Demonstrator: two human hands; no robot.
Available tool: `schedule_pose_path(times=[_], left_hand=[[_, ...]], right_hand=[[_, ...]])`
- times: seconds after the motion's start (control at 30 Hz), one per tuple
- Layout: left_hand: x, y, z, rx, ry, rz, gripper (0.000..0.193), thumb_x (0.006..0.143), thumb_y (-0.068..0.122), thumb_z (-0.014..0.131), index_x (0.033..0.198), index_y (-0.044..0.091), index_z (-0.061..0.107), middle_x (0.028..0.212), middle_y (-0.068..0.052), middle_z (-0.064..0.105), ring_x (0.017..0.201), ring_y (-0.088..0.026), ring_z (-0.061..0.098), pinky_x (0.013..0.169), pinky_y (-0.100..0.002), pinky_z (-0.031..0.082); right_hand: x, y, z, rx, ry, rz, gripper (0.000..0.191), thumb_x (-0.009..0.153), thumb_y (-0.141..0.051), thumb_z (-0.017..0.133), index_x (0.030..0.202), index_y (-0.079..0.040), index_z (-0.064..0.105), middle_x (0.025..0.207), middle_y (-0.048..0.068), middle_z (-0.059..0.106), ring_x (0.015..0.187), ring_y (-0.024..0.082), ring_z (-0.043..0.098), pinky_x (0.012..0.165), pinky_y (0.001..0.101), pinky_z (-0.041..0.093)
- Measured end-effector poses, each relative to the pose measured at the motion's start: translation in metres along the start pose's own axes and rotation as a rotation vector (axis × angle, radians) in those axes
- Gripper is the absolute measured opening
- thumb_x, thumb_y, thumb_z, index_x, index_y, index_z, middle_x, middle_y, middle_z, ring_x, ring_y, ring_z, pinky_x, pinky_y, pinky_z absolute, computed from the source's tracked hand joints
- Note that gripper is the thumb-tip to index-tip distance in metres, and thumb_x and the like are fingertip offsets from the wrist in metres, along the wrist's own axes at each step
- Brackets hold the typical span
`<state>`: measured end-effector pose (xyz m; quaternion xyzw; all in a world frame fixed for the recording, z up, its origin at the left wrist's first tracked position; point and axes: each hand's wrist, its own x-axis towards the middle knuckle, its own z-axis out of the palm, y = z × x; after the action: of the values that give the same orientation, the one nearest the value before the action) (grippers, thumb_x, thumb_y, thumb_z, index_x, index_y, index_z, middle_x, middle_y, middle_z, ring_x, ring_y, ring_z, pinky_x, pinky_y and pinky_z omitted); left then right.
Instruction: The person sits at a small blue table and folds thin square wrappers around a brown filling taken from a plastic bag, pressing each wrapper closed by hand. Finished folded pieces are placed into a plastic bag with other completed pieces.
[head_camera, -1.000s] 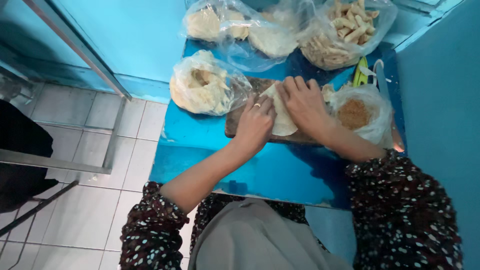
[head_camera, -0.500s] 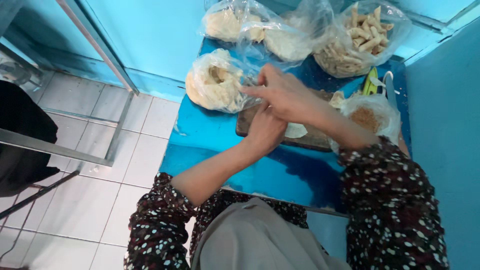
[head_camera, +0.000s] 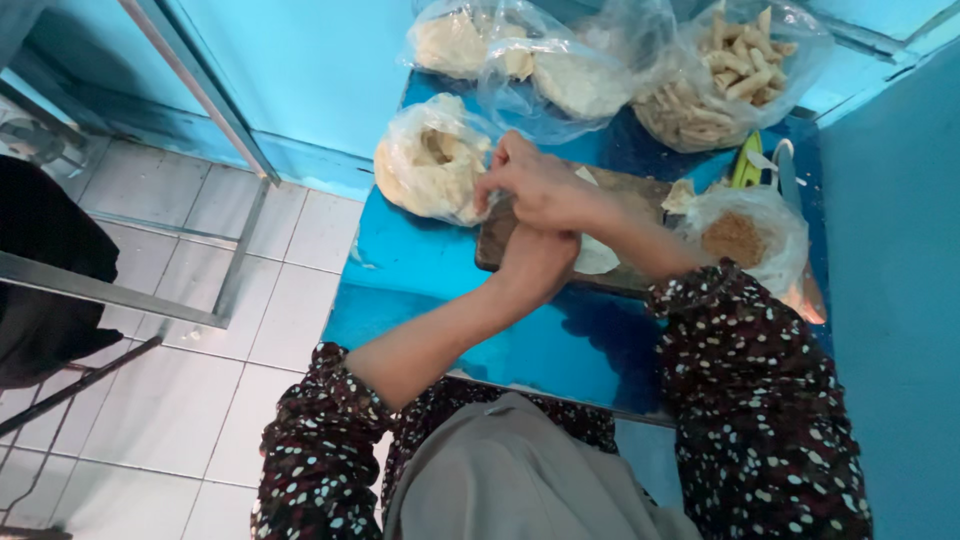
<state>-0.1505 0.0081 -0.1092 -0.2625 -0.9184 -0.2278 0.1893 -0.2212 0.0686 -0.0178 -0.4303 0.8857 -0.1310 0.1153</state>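
Person wearing a dotted dark top

Both sleeves are showing a dark maroon fabric speckled with small white dots, pushed up the forearms; a plain grey cloth is hanging below.

The table top is a glossy bright blue, the wall behind it a paler turquoise, and the floor tiles are off-white with grey grout. On the table sit a dark brown wooden board with a pale cream wrapper sheet on it, 1 clear bag of cream-white sheets, another clear bag of golden-tan rolled sticks, and a clear bag of brown crumbly filling, with a lime-green handle beside it. The sleeves are dark maroon-black, scattered with small white and reddish dots, above a plain grey-beige cloth.
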Motion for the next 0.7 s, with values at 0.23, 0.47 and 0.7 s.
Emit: schedule_pose_path(times=[0.23,0.47,0.7], left_hand=[[0.000,-0.007,-0.004,-0.025,0.131,0.084,0.018,0.079,0.008,0.063,0.093,-0.001,0.068,0.105,-0.020,0.066,0.110,-0.036,0.062,0.110,-0.052,0.044],[-0.004,-0.009,-0.003,-0.125,0.239,0.080,0.019,0.083,0.004,0.060,0.100,-0.001,0.068,0.112,-0.016,0.067,0.115,-0.033,0.063,0.108,-0.049,0.043],[-0.004,-0.009,-0.004,-0.131,0.210,0.051,0.016,0.090,0.007,0.061,0.102,-0.002,0.069,0.111,-0.017,0.067,0.107,-0.033,0.064,0.106,-0.054,0.043]], right_hand=[[-0.066,0.025,-0.050,0.483,0.152,-0.189,0.034,0.092,0.009,0.057,0.114,-0.013,0.071,0.114,0.005,0.053,0.109,0.018,0.055,0.096,0.0314,0.045],[-0.134,0.058,-0.026,0.338,0.251,0.174,0.045,0.087,0.010,0.053,0.118,-0.014,0.076,0.112,0.007,0.055,0.104,0.023,0.054,0.088,0.0336,0.043],[-0.125,0.053,0.016,0.076,0.484,0.079,0.044,0.079,0.007,0.062,0.116,-0.014,0.074,0.113,0.012,0.054,0.107,0.031,0.056,0.091,0.0392,0.048]])
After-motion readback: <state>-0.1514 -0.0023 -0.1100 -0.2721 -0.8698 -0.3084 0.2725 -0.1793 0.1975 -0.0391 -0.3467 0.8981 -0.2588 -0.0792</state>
